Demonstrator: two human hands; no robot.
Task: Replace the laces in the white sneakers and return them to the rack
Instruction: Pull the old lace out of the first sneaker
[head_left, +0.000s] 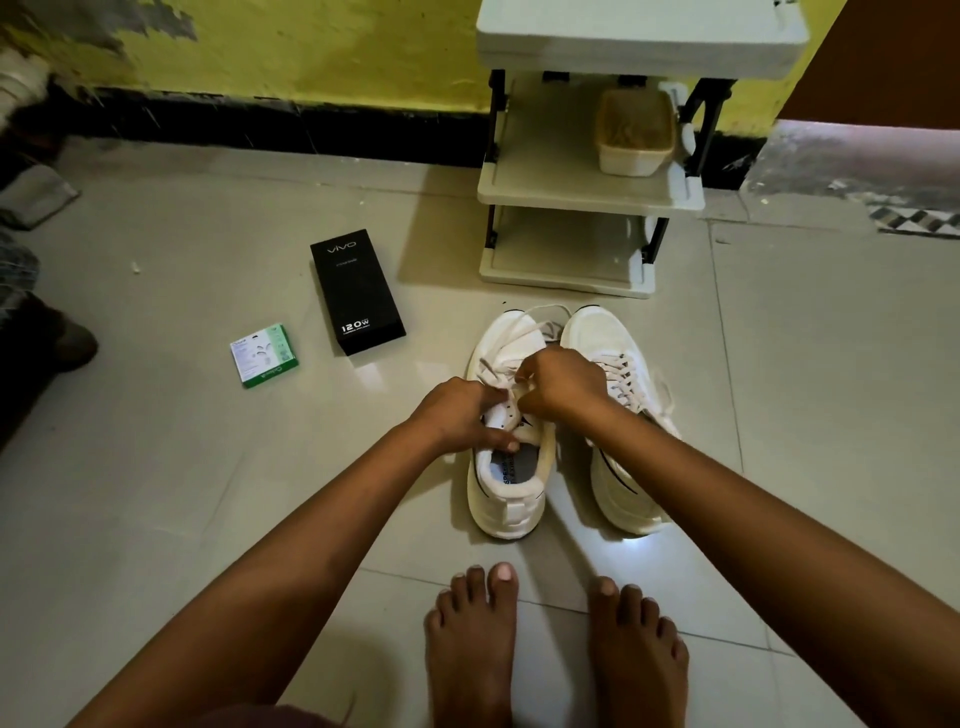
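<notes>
**Pale floor tiles, a pair of white sneakers, both hands at the lacing**

Pale floor tiles (208, 467) are seen from above, bounded at the far side by a yellow wall (311, 47) with a black skirting band. Against that wall a cream shoe rack (587, 195) is stood, and a lidded beige container (635, 132) is kept on its middle shelf.

Just in front of the rack, two white sneakers are set side by side with toes pointed toward it. The left sneaker (506, 499) is being worked on: its upper eyelets are unthreaded and a loose white lace (524, 322) is trailed over its toe. The right sneaker (618, 483) is shown with its lacing in place.

The left hand (462, 415) is curled round the tongue and eyelet edge of the left sneaker, with the thumb laid at the collar. The right hand (563, 384) is closed over the same shoe, and the lace is pinched at its fingertips beside the eyelets. The two hands are nearly touching.

To the left of the sneakers, a black phone box (357, 292) is laid flat, and a small green-and-white box (265, 355) is placed nearer the left edge. Two bare feet (556, 649) are planted on the tiles at the near side.
</notes>
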